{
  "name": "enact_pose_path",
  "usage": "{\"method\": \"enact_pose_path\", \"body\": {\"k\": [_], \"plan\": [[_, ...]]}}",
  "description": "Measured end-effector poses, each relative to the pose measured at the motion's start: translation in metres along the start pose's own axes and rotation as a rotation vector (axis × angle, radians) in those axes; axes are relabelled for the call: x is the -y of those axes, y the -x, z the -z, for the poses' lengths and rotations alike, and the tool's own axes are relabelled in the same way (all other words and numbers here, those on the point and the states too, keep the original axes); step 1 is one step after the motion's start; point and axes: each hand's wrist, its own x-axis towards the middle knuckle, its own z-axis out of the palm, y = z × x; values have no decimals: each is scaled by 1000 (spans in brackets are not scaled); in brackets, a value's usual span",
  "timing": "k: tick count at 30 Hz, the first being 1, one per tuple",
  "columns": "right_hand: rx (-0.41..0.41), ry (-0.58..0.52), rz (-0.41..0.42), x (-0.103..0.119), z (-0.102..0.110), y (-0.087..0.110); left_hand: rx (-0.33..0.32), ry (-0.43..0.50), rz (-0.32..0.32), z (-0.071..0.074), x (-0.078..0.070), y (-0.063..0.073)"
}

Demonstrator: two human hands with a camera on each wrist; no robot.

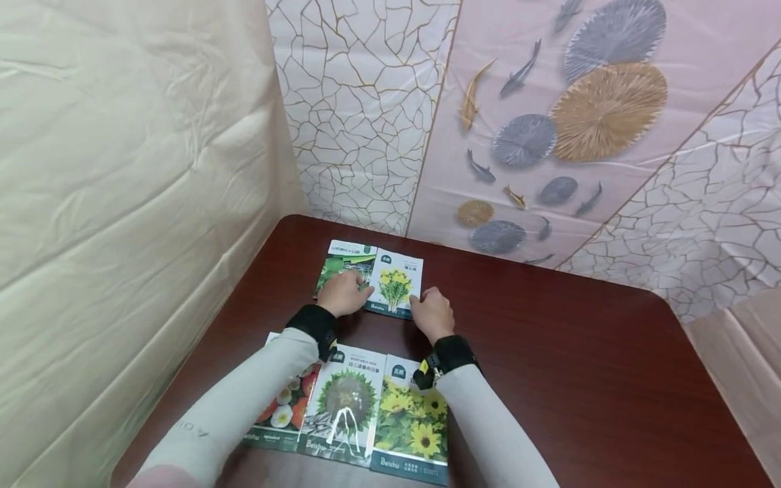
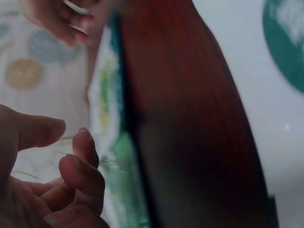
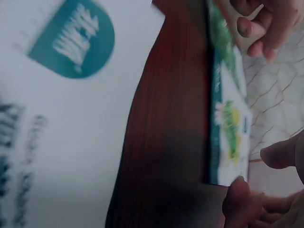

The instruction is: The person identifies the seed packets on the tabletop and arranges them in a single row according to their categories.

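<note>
Two seed packets lie side by side at the back of the table: a green-pictured packet [image 1: 346, 263] and a packet with yellow flowers [image 1: 396, 281]. My left hand [image 1: 344, 294] is over the lower part of the green one, hiding some of it. In the left wrist view its thumb [image 2: 40, 130] stands apart from the loosely bent fingers, with nothing between them. At the lower right edge of the yellow-flower packet is my right hand [image 1: 434, 315]. The right wrist view shows its fingertips [image 3: 237, 190] right at that packet's corner, the thumb apart from them.
Nearer me lies a row of three larger seed packets: red and white flowers [image 1: 283, 415], a sunflower head [image 1: 344, 400] and yellow blooms [image 1: 411, 420]. My left forearm partly covers the first. Dark red wood tabletop [image 1: 567, 366] extends to the right. Patterned cloth [image 1: 366, 122] hangs behind.
</note>
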Motion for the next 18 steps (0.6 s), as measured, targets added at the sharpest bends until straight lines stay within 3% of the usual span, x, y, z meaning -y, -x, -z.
{"method": "enact_pose_path", "body": {"k": [5,7,13,18], "plan": [[-3,-22,-80,0,-6,-9,101,30,56,-11,5,-15],[5,-44,-88,0,-8,-10,114,23,82,-15,6,-18],[15,-90,-68,-1,-12,-10,40,4,164,-18,9,-17],[9,-102,-80,-1,-15,-9,32,32,122,-20,13,-17]]}}
